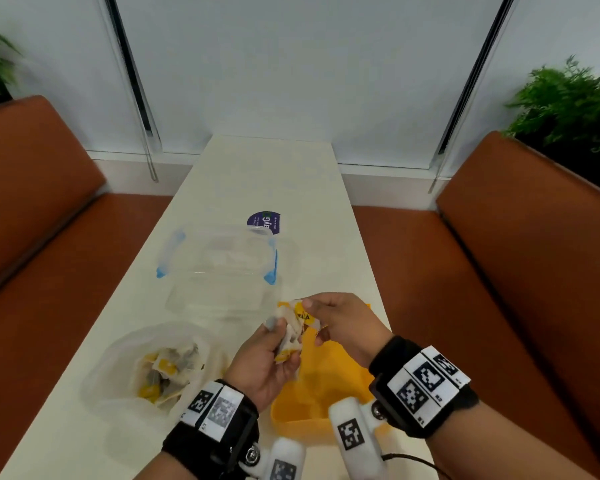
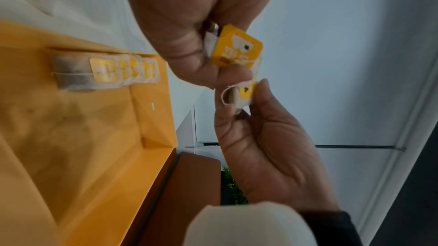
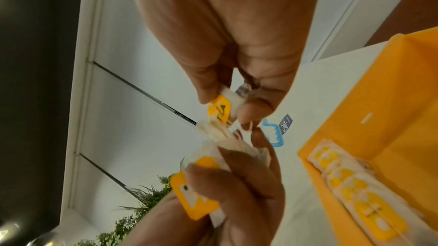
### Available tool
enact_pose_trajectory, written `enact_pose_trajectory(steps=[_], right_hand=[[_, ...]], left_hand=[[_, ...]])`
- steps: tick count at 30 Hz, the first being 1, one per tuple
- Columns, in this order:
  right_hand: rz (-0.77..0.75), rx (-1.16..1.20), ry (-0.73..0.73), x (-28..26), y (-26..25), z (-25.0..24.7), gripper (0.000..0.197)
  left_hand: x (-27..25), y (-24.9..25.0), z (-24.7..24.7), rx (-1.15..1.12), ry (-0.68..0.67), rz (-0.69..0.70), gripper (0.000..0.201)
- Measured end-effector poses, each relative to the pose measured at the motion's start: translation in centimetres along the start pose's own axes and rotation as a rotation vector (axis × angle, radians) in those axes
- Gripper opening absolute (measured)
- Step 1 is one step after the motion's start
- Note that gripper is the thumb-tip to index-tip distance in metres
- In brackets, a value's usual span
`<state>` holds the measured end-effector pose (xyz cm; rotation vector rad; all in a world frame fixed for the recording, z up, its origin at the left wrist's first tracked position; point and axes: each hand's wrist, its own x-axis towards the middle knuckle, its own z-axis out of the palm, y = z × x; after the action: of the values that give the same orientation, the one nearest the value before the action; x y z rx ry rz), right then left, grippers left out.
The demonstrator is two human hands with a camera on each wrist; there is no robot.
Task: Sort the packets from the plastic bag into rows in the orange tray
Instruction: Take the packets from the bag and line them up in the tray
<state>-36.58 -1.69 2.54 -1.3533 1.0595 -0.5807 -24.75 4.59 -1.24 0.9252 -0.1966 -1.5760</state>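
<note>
Above the orange tray [image 1: 291, 410], my left hand [image 1: 281, 344] grips a small bundle of white tea-bag packets with yellow tags [image 1: 288, 337]. My right hand [image 1: 309, 313] pinches one packet [image 1: 303, 317] at the top of that bundle. The left wrist view shows the left hand [image 2: 227, 66] round a yellow-tagged packet [image 2: 237, 47], and the right hand [image 2: 245, 90] pinching another [image 2: 246, 92]. A row of packets [image 2: 106, 71] lies overlapped along one wall of the tray [image 2: 147, 119]. The plastic bag [image 1: 160, 372] at front left holds several more packets.
A clear lidless box with blue clips [image 1: 222, 261] stands on the white table [image 1: 264, 174] beyond the hands, with a purple round sticker [image 1: 264, 221] behind it. Orange-brown benches flank the table. Green plants stand at both back corners.
</note>
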Motion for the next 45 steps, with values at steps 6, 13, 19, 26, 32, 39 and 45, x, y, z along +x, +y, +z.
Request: enact_pose_trajectory(steps=[6,13,19,26,32,39,45], right_hand=[[-0.073,-0.138,0.062,0.1,1.2,-1.9,0.025],[0.074,-0.767,-0.205,1.5,3.0,-2.9,0.008],[0.253,-0.94,-0.48,4.0,3.9,0.3,0.011],[0.16,-1.064,-0.31,7.1,5.3,2.1,0.009],[0.259,-1.358,-0.452,7.9,5.7,3.3,0.033],[-0.193,-0.967,-0.189,4.6,2.0,2.0,0.014],[-0.38,-0.835,-0.393,-0.4,0.9,2.2,0.03]], left_hand=[[0.1,-1.0,-0.8,0.014,0.068,0.033,0.021],[-1.2,0.3,-3.5,0.061,0.196,0.131,0.02],[-2.3,-0.5,-4.5,0.077,0.249,0.139,0.019],[-3.1,-0.9,-5.1,0.059,0.224,0.102,0.015],[-3.3,-1.0,-4.8,-0.002,0.202,0.064,0.016],[-2.5,-0.4,-4.4,-0.04,0.178,0.058,0.016],[-1.5,-0.5,-3.9,-0.101,0.125,0.07,0.019]])
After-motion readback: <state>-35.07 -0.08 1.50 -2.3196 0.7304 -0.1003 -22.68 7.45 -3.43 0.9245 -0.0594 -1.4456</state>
